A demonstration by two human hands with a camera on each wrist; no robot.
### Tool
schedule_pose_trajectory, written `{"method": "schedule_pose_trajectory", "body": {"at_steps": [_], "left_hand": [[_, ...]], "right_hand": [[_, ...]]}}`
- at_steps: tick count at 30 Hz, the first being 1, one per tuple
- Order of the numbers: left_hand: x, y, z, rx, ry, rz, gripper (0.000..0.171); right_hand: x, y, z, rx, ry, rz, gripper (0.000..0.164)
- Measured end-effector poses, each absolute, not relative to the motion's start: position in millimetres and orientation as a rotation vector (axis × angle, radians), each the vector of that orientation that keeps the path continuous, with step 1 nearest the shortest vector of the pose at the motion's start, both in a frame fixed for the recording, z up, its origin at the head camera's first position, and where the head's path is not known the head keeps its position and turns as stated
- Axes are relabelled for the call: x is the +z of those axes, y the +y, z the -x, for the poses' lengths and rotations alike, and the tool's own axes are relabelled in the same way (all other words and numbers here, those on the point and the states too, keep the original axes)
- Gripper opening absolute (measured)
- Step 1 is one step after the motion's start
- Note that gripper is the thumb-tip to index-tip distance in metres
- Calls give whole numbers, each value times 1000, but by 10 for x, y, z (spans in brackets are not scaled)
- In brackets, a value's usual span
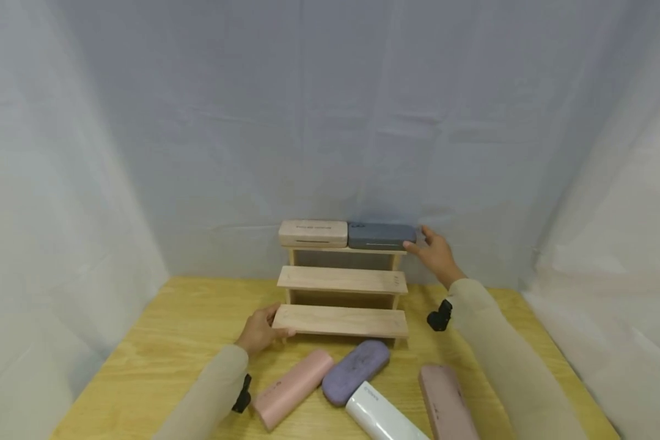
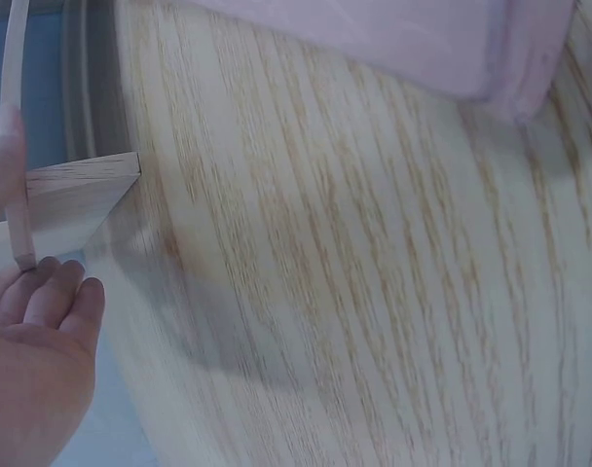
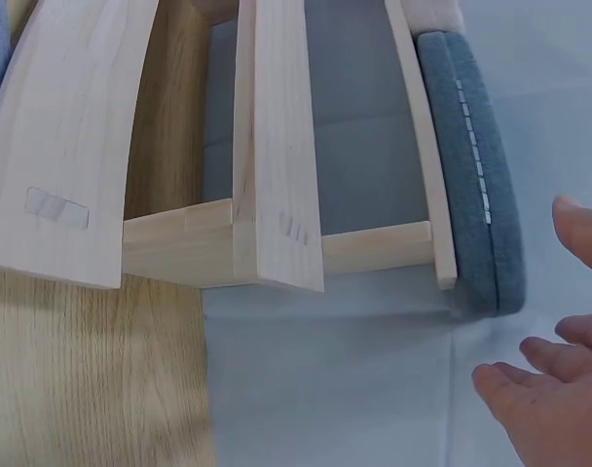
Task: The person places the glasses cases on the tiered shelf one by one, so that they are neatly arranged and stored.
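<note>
A three-step wooden stand [image 1: 341, 318] stands on the table. My left hand [image 1: 260, 330] holds the left end of its lowest step; in the left wrist view the thumb lies on one face of the board and the fingers [image 2: 53, 297] on the other. On the top step a cream glasses case [image 1: 313, 233] and a blue-grey glasses case [image 1: 382, 236] lie end to end. My right hand [image 1: 437, 255] is by the blue-grey case's right end, which juts past the step. In the right wrist view its spread fingers [image 3: 559, 360] are apart from that case.
In front of the stand lie a pink glasses case [image 1: 294, 389], a purple one [image 1: 356, 371], a white one [image 1: 385, 415] and a dusty-pink one [image 1: 447, 403]. The yellowish wooden table [image 1: 159, 342] backs onto a pale hanging cloth [image 1: 225, 153], with more cloth at both sides.
</note>
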State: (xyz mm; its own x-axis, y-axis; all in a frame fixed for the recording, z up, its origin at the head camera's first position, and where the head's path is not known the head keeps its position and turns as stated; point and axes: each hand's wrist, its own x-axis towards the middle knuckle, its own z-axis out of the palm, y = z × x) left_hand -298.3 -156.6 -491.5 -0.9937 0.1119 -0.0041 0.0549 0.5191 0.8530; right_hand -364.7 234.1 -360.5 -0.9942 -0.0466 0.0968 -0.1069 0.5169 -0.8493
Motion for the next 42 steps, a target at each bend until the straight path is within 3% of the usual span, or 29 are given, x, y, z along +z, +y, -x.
{"method": "schedule_pose_trajectory", "body": {"at_steps": [13, 42], "left_hand": [[-4940, -1623, 3050, 1499, 2693, -155, 88], [-4914, -1639, 3036, 1507, 2678, -148, 85]], "right_hand": [[-3741, 2554, 3280, 1470, -2696, -263, 79], [-4630, 2833, 2068, 1664, -2683, -177, 76]]}}
